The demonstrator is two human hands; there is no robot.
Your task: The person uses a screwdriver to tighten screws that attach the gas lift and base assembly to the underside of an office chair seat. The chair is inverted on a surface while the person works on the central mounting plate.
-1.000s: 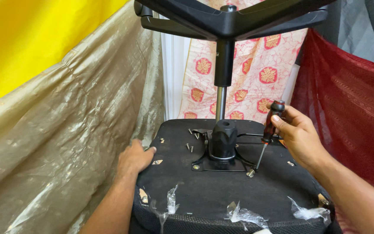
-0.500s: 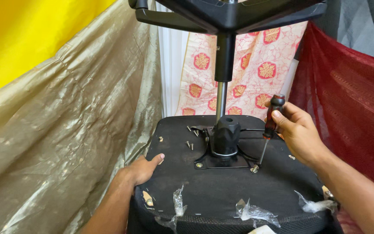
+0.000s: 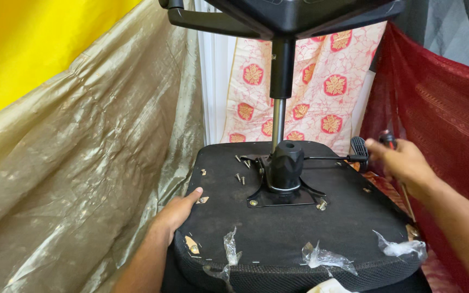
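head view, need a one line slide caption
Left hand steadies an upturned black chair seat while the right hand holds a screwdriver beside it.

chair base point(image 3: 289, 13) cut off by top edge; right hand point(image 3: 403, 163) covers most of the screwdriver point(image 3: 389, 138), blurred; seat point(image 3: 278, 239) front cropped at bottom; both forearms run out of frame

I get bright, even daylight with soft shadows. The gold cloth point(image 3: 82, 179) left of the seat point(image 3: 294, 239) throws sheen glare. My right hand point(image 3: 403, 163) blurs slightly; the plastic scraps stay sharp.
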